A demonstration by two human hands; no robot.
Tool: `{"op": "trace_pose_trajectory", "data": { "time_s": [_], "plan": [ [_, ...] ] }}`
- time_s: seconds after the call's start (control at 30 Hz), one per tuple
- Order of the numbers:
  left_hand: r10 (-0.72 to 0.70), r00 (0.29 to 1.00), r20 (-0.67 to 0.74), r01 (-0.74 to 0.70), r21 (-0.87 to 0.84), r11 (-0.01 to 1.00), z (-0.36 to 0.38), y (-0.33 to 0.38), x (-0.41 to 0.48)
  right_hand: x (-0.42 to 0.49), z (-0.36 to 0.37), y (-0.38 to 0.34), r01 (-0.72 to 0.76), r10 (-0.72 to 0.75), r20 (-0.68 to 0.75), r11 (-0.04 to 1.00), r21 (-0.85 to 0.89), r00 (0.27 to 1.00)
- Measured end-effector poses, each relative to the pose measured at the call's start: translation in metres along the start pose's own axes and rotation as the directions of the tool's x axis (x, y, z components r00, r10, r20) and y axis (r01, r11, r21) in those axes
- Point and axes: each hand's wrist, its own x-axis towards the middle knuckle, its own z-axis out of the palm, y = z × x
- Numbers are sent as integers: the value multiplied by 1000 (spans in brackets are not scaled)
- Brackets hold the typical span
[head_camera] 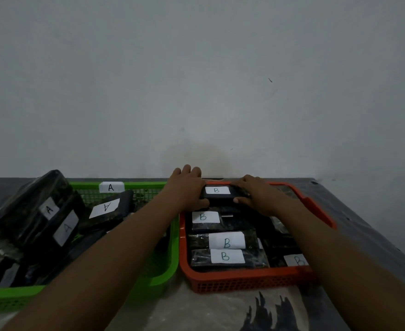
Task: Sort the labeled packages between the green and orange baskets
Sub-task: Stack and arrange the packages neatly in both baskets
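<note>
We hold the black package marked B [217, 193] over the far end of the orange basket [244, 280], label up, probably so the letter stays readable once it lies there. Our left hand [187, 187] wraps its fingers round the package's left end, and our right hand [256, 194] pinches the right end, thumb on the near edge and fingers over the far edge. A grip at both ends keeps it level and square with the basket's walls. Whether it already rests on what lies beneath we cannot tell. Nearer us inside the orange basket, the other B packages [225, 242] lie flat in rows, labels up, so this one seems meant for the last place at the back. Just left of the orange basket, touching it, stands the green basket [163, 271], with an A tag [111, 187] on its far wall and the A packages [49, 211] heaped loosely, some tilted. Both baskets sit on a grey table [363, 223].
</note>
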Motion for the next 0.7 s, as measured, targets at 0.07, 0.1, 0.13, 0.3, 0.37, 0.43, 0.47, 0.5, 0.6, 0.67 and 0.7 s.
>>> {"op": "trace_pose_trajectory", "data": {
  "time_s": [0.07, 0.1, 0.13, 0.3, 0.37, 0.43, 0.47, 0.5, 0.6, 0.67, 0.7],
  "plan": [
    [-7, 1000, -11, 7, -1, 1000, -1, 1, 0, -1, 0, 0, -12, 12, 2, 1000, 19, 1000],
    [-16, 1000, -1, 16, -14, 1000, -2, 2, 0, -1, 0, 0, -15, 15, 5, 1000, 26, 1000],
    [-24, 1000, 11, 25, -27, 999, -2, 3, -1, -2, 0, -1, -20, 20, 7, 999, 35, 1000],
    [-67, 998, 5, 68, -82, 994, 1, 10, -3, -4, 2, -9, -56, 57, -17, 997, 59, 998],
    [-84, 996, 8, 84, -117, 990, 2, 9, -4, -6, 4, -13, -72, 74, -42, 996, 58, 996],
    [-95, 995, 13, 96, -171, 981, 3, 7, -5, -8, 8, -18, -93, 96, -66, 995, 47, 993],
    [-98, 995, 11, 98, -195, 976, 4, 6, -7, -10, 10, -22, -108, 110, -75, 993, 38, 991],
    [-98, 995, 3, 96, -217, 971, 4, 4, -11, -12, 11, -25, -119, 121, -86, 992, 33, 989],
    [-99, 993, -59, 76, -314, 946, -1, -6, -28, -15, 15, -41, -108, 114, -167, 993, 46, 979],
    [-122, 984, -129, 62, -397, 916, -5, -18, -49, -16, 16, -57, -52, 70, -261, 996, 76, 963],
    [-142, 975, -168, 54, -442, 896, -7, -25, -63, -16, 16, -68, -7, 37, -305, 995, 99, 952]
  ]
}}
